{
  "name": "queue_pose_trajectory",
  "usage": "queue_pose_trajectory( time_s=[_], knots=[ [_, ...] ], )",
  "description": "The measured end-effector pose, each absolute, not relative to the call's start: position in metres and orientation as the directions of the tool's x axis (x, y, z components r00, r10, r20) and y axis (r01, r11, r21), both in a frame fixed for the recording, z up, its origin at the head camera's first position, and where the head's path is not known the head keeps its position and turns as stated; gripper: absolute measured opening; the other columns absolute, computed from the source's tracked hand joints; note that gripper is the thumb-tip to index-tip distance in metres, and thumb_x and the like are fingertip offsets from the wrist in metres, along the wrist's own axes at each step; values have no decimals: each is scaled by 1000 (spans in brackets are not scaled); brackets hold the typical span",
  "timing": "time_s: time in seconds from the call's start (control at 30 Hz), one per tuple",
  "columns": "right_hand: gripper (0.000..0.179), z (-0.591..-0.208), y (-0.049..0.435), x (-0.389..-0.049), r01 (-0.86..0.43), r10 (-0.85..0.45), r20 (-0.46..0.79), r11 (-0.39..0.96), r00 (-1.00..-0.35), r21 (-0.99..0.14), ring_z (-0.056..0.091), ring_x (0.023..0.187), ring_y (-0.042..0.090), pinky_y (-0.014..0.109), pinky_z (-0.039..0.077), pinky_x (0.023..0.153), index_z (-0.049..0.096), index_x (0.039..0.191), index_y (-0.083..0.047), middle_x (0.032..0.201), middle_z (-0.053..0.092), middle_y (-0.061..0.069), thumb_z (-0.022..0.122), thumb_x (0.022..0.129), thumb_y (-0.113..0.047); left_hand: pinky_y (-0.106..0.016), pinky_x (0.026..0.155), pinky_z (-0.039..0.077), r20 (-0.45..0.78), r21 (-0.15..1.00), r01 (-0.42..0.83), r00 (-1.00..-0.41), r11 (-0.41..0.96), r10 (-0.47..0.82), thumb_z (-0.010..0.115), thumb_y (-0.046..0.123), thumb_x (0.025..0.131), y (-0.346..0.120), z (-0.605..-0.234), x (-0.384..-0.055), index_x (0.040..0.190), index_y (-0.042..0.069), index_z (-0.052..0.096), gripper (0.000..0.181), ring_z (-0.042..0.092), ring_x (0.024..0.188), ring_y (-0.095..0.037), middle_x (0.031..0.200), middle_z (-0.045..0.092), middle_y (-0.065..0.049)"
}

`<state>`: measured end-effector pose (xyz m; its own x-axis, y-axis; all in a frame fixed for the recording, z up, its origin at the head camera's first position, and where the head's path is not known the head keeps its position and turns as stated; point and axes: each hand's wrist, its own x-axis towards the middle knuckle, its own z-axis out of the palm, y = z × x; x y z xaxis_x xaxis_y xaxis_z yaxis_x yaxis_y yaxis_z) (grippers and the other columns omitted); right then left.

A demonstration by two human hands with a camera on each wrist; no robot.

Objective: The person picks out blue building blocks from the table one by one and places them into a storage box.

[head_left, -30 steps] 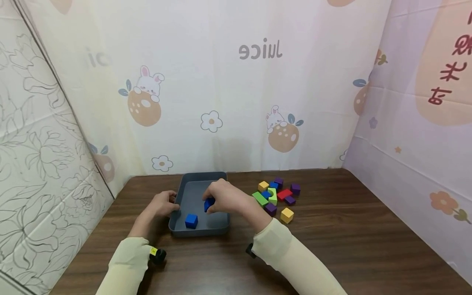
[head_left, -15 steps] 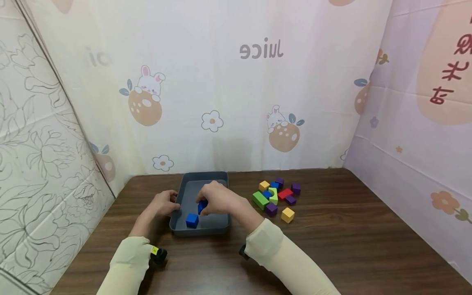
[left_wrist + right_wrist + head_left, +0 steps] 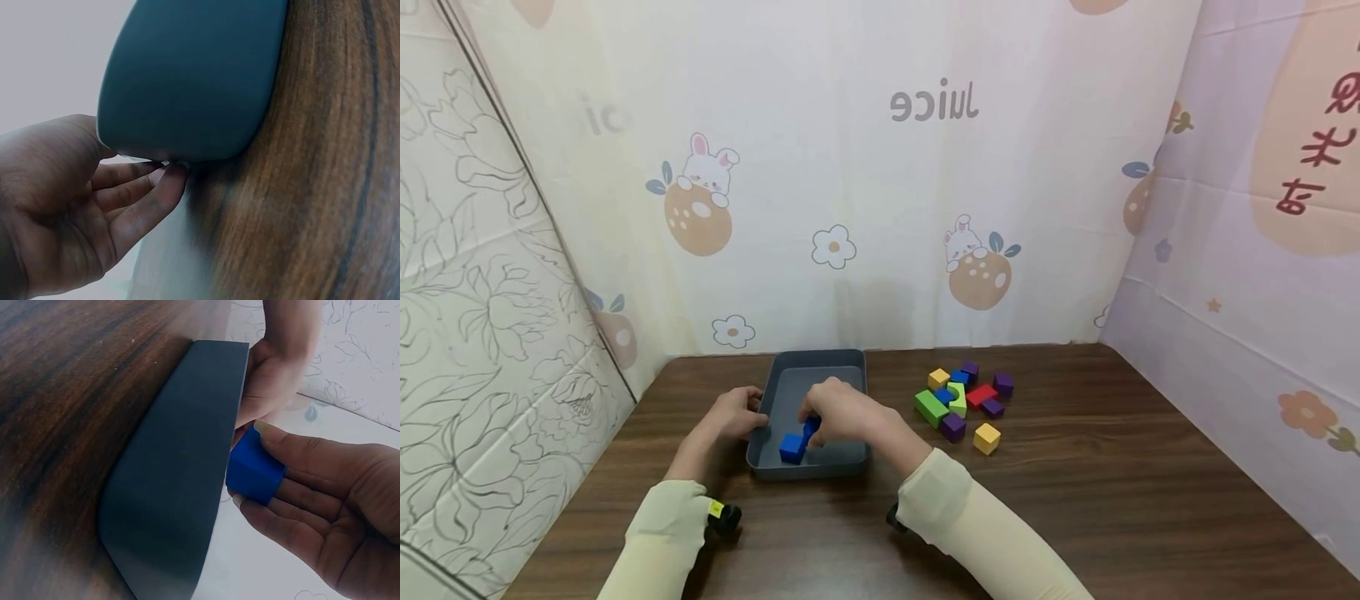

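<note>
A grey rectangular tray [image 3: 842,472] lies on the wooden table. My left hand [image 3: 733,412] holds its left side, thumb at the rim and fingers against the outer wall [image 3: 187,81]. Over the tray, my right hand [image 3: 850,414] pinches a blue block [image 3: 255,467] between thumb and fingers. Another blue block [image 3: 792,448] sits on the tray floor near the front left corner. In the head view the held block is just right of that one; whether the two touch I cannot tell.
Right of the tray lies a loose group of blocks: a green one [image 3: 932,409], a red one [image 3: 981,396], several purple, yellow and blue ones. A yellow cube [image 3: 987,438] lies nearest the front. A patterned curtain [image 3: 880,183] hangs behind the table.
My right hand has moved left, then slightly down, bringing its blue block closer to the one in the tray. The left hand stays at the tray's side.
</note>
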<state>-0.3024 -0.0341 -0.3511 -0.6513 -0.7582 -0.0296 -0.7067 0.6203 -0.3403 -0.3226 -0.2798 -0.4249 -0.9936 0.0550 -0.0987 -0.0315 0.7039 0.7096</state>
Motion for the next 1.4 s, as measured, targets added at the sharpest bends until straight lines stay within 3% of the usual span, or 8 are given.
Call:
queue_pose_trajectory(
  time_s=[0.7,1.07,1.4],
  knots=[
    [32,-369,-41,-304,-703,-737,-40,658,-674,-271,65,91,5,23,60,83,81,116,-11,110,77,-1,90,86,-18,-44,75,66,-88,699,-15,-994,715,66,69,4,96,-280,-424,-322,141,-14,52,52,70,95,-31,124,65,-29],
    [21,-376,-44,-303,-704,-731,-52,671,-680,-233,61,78,6,21,55,70,82,102,-12,93,73,-5,91,84,-15,-43,74,66,-86,701,-12,-994,713,67,69,3,95,-280,-425,-323,141,-14,51,52,71,95,-31,124,65,-30],
    [23,-381,-44,-305,-680,-711,-86,695,-698,-233,61,80,6,22,57,72,81,106,-12,97,73,-3,91,85,-14,-43,74,66,-88,701,-17,-994,713,64,69,3,96,-279,-425,-323,142,-13,51,52,71,95,-31,126,64,-31]
  ],
)
